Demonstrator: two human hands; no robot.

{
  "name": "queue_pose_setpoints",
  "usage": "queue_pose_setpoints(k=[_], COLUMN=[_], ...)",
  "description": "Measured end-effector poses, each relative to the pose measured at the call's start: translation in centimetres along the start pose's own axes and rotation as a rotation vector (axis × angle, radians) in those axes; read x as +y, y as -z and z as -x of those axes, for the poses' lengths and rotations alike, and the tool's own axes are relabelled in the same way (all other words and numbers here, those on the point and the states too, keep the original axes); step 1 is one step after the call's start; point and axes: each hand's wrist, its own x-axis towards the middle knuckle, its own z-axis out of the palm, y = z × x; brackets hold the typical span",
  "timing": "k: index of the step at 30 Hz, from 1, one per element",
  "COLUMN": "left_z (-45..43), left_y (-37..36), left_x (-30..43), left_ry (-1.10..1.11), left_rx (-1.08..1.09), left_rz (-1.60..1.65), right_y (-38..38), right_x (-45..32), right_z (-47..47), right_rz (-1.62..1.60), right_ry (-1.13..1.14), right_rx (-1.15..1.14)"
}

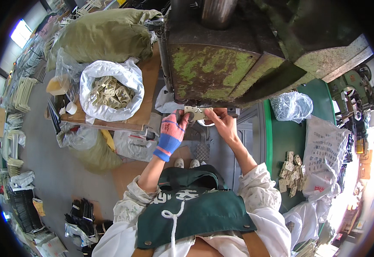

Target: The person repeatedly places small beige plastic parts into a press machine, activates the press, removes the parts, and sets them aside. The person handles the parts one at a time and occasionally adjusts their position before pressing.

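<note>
A flat cream-coloured metal plate with holes (198,113) spans the gap between my two hands, just under the front of a worn green press (212,72). My left hand (173,129), in a pink and blue knitted glove, pinches the plate's left end. Bare, my right hand (224,123) grips its right end with the thumb on top. The press body hides whatever lies directly behind the plate.
To the left, a white sack (87,96) of similar metal parts (111,93) stands on a wooden table (150,93). Loose plates (291,173) lie on a green table (280,135) at right, beside a printed woven sack (323,154). A foot pedal (202,151) sits near my shoes.
</note>
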Motion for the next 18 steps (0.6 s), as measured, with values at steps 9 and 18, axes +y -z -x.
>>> queue_pose_setpoints(k=[9,18], left_z=[-0.2,-0.6], left_y=[-0.9,-1.0], left_x=[-2.4,-1.4], left_ry=[0.063,0.636], left_rx=[-0.169,-0.311], left_rz=[0.03,0.809], right_y=[0.9,5.0], right_x=[0.1,17.4], right_z=[-2.0,-9.5], right_rz=[0.074,0.318], right_ry=[-0.259,0.144], right_rx=[-0.066,0.002])
